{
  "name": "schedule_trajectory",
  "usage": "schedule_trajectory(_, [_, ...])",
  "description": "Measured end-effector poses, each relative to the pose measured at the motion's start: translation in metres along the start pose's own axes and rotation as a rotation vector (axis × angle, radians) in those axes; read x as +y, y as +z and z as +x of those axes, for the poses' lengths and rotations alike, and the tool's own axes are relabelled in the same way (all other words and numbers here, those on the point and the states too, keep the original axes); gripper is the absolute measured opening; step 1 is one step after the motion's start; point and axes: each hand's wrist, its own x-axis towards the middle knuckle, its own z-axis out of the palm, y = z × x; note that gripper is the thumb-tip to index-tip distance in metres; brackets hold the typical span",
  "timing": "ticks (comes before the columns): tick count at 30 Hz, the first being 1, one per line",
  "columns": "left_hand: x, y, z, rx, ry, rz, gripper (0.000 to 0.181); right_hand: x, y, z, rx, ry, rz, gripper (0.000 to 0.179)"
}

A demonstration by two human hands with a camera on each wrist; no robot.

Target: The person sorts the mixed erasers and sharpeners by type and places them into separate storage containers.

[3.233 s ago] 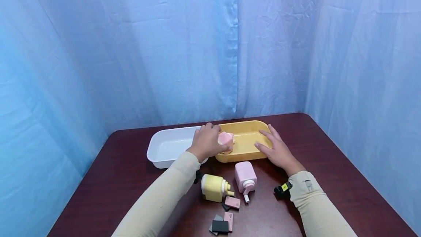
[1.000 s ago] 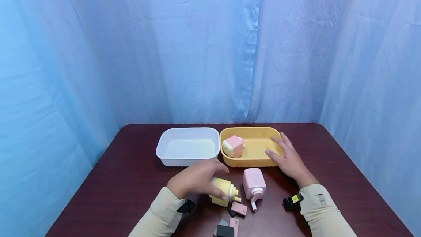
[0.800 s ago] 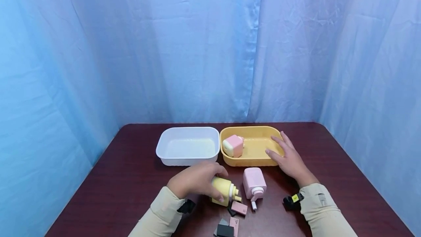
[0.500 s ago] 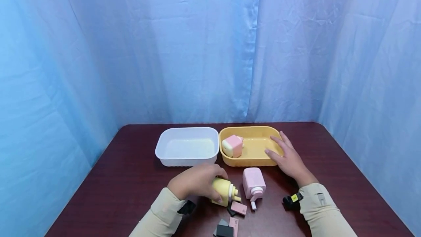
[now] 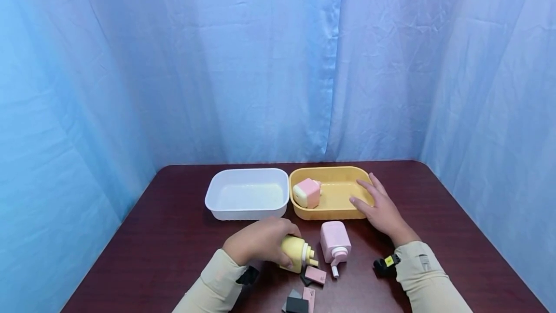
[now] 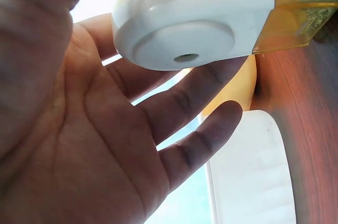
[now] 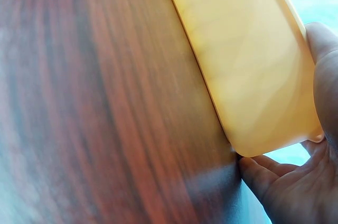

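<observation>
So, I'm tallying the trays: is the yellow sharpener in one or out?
Out: the left hand grips the yellow sharpener on the near side of the white tray and yellow tray.

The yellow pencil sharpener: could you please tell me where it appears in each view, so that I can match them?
Head: the yellow pencil sharpener is low, near centre, gripped by the left hand.
Left wrist: across the top, cut off by the edge, its white end towards the camera.
Right wrist: not in it.
Shared landmark: the wooden tabletop, low in head, at right in left wrist, at left in right wrist.
</observation>
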Motion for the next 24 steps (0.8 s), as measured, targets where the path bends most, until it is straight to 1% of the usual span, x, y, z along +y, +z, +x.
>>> schedule_trajectory(9, [-0.0022, 0.0023, 0.0006, -0.001, -0.002, -0.005, 0.039, -0.0010, 0.0002, -0.0001, 0.001, -0.001, -0.004, 0.070])
schedule_trajectory(17, [-0.0015, 0.0005, 0.0009, -0.003, -0.011, 0.012, 0.043, -0.0006, -0.0006, -0.0002, -0.001, -0.001, 0.001, 0.070])
schedule_trajectory(24, [-0.0016, 0.0006, 0.0012, -0.005, -0.017, 0.017, 0.042, 0.0006, -0.0004, 0.0001, -0.001, -0.004, 0.007, 0.070])
